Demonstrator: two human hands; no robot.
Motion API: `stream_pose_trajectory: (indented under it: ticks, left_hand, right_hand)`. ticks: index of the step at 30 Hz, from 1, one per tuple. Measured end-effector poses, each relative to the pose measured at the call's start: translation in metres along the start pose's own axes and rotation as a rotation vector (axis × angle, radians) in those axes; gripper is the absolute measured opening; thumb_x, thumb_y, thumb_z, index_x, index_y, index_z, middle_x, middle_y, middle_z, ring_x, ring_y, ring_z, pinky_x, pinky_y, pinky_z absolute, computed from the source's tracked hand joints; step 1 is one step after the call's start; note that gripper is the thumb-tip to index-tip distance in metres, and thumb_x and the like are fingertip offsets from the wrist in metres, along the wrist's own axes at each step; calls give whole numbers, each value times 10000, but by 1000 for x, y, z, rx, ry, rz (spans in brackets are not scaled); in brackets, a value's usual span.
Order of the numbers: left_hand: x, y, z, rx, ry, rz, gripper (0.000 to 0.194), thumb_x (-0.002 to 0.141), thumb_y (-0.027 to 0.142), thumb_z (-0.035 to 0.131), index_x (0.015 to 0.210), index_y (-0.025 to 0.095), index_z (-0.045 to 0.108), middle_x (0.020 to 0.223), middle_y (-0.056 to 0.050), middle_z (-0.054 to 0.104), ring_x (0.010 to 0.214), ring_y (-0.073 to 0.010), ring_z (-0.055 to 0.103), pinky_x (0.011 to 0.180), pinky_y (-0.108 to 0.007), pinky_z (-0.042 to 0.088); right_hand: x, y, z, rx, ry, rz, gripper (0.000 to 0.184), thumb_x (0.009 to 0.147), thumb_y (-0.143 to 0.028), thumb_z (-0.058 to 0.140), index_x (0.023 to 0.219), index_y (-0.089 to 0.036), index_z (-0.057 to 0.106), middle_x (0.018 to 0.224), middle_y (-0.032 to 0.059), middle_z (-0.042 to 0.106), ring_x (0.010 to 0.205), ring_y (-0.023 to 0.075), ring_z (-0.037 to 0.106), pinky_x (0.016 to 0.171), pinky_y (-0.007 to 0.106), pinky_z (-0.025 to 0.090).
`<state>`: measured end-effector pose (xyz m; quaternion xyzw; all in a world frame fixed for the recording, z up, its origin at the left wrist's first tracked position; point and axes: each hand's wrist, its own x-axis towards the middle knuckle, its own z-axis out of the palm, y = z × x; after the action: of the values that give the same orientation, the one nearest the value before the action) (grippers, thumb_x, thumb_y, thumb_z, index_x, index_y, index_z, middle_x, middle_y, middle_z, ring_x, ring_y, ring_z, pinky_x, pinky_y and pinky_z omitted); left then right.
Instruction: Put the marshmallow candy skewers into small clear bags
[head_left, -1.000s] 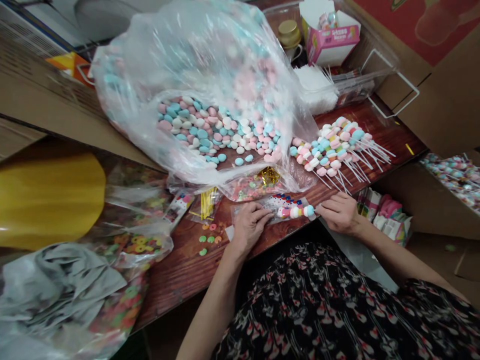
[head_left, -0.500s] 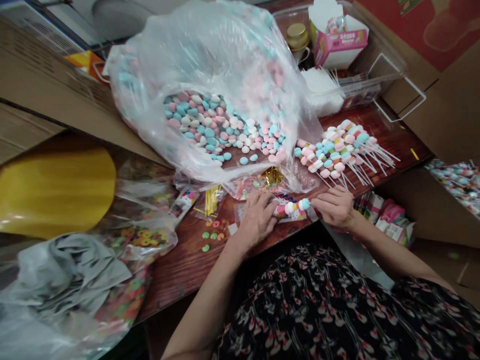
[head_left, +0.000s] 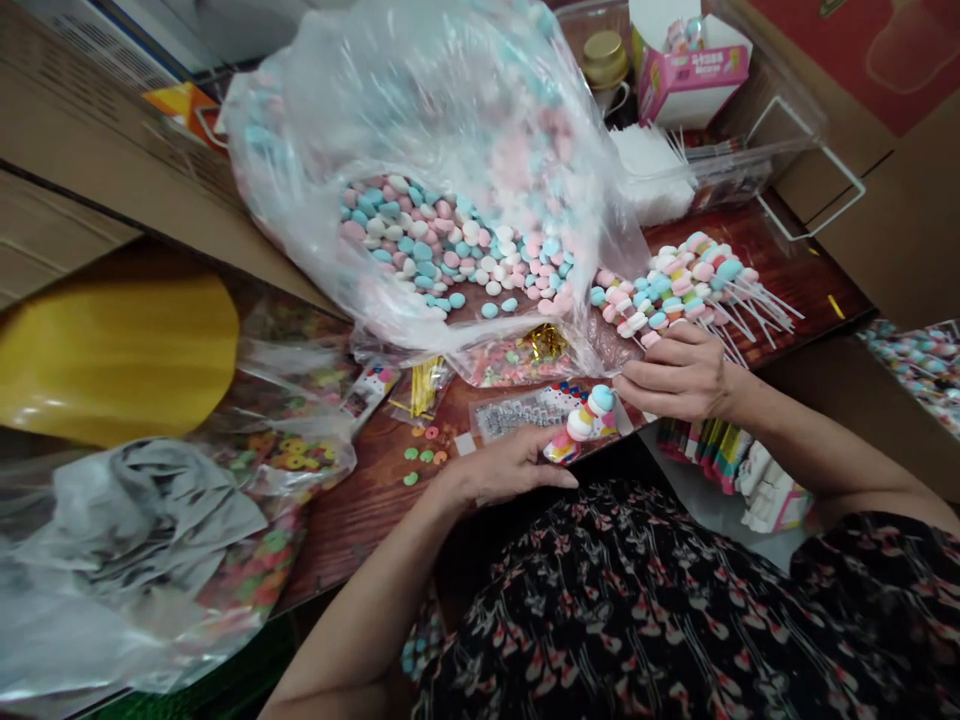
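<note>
A candy skewer (head_left: 580,422), stacked with blue, white, yellow and pink pieces, slants over the table's front edge. Its lower, pinkish end sits between the thumb and fingers of my left hand (head_left: 514,465). Fingers pinched, my right hand (head_left: 679,375) grips the skewer's upper end just past the blue piece; the stick itself is mostly hidden there. Beneath and behind the skewer lies a flat clear packet (head_left: 517,412) with silvery contents. A pile of finished-looking candy skewers (head_left: 675,285) with white sticks lies beyond my right hand.
A big clear bag (head_left: 420,100) spills pink, blue and white candies (head_left: 450,245). Several ring candies (head_left: 426,456) lie left of my left hand. Further left are a yellow sheet (head_left: 112,360) and a grey cloth (head_left: 150,530). A clear bin (head_left: 795,110) stands at back right.
The skewer has swung from nearly level to a slant, blue end up. My left hand has dropped toward the table edge, and my right hand has risen slightly.
</note>
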<state>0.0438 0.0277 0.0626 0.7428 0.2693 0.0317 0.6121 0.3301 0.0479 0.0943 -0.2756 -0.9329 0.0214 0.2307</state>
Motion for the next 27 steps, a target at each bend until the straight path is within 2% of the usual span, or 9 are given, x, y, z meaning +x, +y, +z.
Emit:
stream_pose_trajectory:
  ticks: [4,9,12,15,18,21,24,27]
  left_hand:
    - [1,-9,3,45,-4,-40,234,766,390,714,833,176,646,696,48,546,655,-126,450,627,-210,371]
    - [0,-17,4,68,52,-70,181,780,332,689,788,165,621,669,46,500,652,-122,422,620,-217,345]
    - [1,-16,9,-12,104,-90,203,761,347,698,800,163,622,694,37,524,665,-126,442,625,-219,371]
    - [5,-16,15,-98,186,-100,257,739,365,720,874,162,637,765,20,577,727,-145,497,680,-238,422]
    - [7,-18,19,-124,290,-98,295,741,355,723,943,159,636,802,16,601,744,-147,522,709,-248,437]
    - [8,-22,21,-16,380,-85,258,753,344,712,910,155,633,775,21,599,720,-139,520,690,-238,423]
    - [7,-24,21,169,405,-74,211,764,334,697,864,164,623,737,22,591,688,-137,513,654,-233,397]
    - [5,-24,22,291,415,-85,165,759,298,690,833,175,609,726,23,588,671,-139,513,631,-235,379]
  right_hand:
    - [5,2,-6,-17,-25,-39,107,920,-298,590,916,-366,674,911,-81,701,700,96,493,622,310,312]
    - [3,3,-9,74,82,-67,109,915,-272,611,934,-367,659,862,-81,692,688,89,491,616,304,316]
    - [4,0,-8,82,117,-99,105,916,-257,609,925,-351,655,843,-71,680,693,92,489,615,307,310]
    - [7,-7,-7,-25,94,-168,111,921,-234,583,885,-319,646,789,-56,654,682,100,470,613,314,299]
    - [13,-13,-6,-74,47,-160,148,932,-215,534,832,-275,625,703,-38,601,655,112,436,612,320,279]
    - [18,-14,-6,-109,-35,-117,189,928,-194,491,774,-231,594,674,-18,575,643,125,414,621,326,258]
    - [23,-12,-9,-173,-109,-113,190,907,-173,484,749,-210,582,667,-5,575,629,131,394,621,326,232]
    - [26,-12,-12,-221,-125,-131,188,903,-168,492,744,-207,584,672,0,582,630,136,390,624,325,222]
